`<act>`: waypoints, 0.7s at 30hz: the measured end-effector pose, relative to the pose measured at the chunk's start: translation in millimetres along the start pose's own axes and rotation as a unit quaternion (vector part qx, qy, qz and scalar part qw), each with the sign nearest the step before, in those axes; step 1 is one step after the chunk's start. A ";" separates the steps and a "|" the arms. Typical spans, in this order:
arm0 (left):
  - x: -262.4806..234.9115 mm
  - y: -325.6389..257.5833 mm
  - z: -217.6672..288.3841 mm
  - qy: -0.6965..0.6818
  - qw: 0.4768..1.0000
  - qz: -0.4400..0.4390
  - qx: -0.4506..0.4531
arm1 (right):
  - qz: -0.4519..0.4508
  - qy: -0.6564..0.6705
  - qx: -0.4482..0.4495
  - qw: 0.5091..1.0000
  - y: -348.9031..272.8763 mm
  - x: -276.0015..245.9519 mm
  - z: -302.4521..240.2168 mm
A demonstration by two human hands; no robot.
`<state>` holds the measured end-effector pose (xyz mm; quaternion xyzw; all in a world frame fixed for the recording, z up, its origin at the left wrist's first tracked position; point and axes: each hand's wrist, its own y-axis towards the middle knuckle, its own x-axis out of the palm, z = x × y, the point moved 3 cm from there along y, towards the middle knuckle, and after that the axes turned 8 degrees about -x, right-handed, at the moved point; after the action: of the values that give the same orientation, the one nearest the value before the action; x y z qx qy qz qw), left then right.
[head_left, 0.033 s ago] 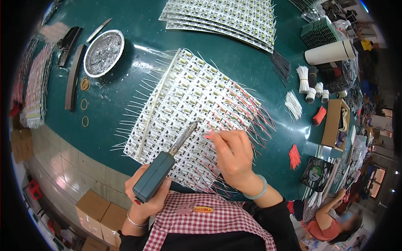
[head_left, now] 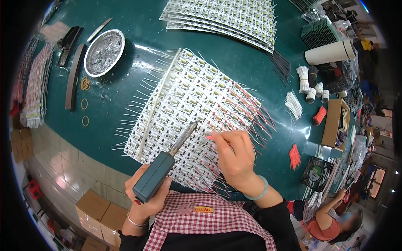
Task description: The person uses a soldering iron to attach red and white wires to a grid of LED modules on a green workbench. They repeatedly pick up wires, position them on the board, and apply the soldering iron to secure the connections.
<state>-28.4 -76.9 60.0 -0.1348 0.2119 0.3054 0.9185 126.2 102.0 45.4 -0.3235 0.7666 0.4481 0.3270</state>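
Note:
My left hand [head_left: 146, 188] is closed around the dark green handle of a soldering iron [head_left: 155, 173]. Its metal tip reaches up and right onto a panel of small white circuit boards [head_left: 167, 108], near the panel's middle. Just right of the tip, my right hand [head_left: 236, 157] pinches a thin wire close over the boards; its fingers mostly hide the wire. Red wires [head_left: 255, 108] stick out from the panel's right part, some of them beside and under my right hand. White wires [head_left: 134, 109] fringe its left edge, and a pale strip [head_left: 155, 104] lies along that side.
A bowl of silvery scraps [head_left: 104, 53] stands at upper left, near rubber bands [head_left: 85, 83] and a dark bar [head_left: 74, 77]. Stacked board panels [head_left: 222, 21] lie at the back. Loose red wires [head_left: 294, 157], white wires [head_left: 293, 104] and a fan [head_left: 317, 173] are on the right. Another person [head_left: 331, 221] sits at lower right.
My right hand has shifted very slightly to the right. The soldering iron and the panel look unmoved.

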 end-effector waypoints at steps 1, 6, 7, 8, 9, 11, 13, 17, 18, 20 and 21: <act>-1.1 -0.1 1.7 0.000 1.000 0.004 0.012 | -0.007 0.001 0.011 1.000 -1.5 -5.3 -1.5; -3.5 -4.2 -3.6 -0.021 0.999 0.007 -0.037 | -0.013 -0.004 0.050 0.999 1.2 -53.2 -11.8; -4.3 -6.4 -5.8 -0.028 0.999 0.005 -0.046 | 0.002 -0.010 0.042 0.999 5.0 -62.7 -17.2; -4.8 -9.4 -8.9 -0.032 0.998 0.008 -0.051 | 0.009 0.002 0.026 1.000 8.9 -64.6 -21.2; -3.7 -10.1 -11.4 -0.035 0.998 0.006 -0.053 | 0.018 0.012 0.014 1.000 13.1 -65.4 -23.1; -2.9 -10.5 -12.2 -0.035 0.998 0.005 -0.050 | 0.006 0.019 -0.002 1.000 19.3 -56.8 -27.0; -3.8 -10.2 -10.3 -0.030 0.999 0.009 -0.039 | 0.003 0.033 -0.013 0.999 21.1 -36.2 -27.4; -6.2 -13.4 -6.3 -0.026 0.999 0.010 -0.044 | -0.009 0.027 0.000 1.000 7.2 4.5 -11.1; -6.8 -13.6 -7.2 -0.016 0.999 0.004 -0.041 | -0.014 0.015 0.009 1.000 2.9 11.4 -6.7; -5.8 -12.3 -7.2 -0.011 1.000 -0.001 -0.027 | -0.022 0.017 0.021 0.999 -1.8 17.9 -1.9; -4.4 -10.6 -7.0 -0.017 1.000 0.002 -0.017 | -0.022 0.017 0.023 0.999 -3.3 20.6 -1.1</act>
<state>-27.2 -89.9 57.2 -0.1448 0.1915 0.3129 0.9190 116.6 95.6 27.9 -0.3406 0.7748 0.4172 0.3310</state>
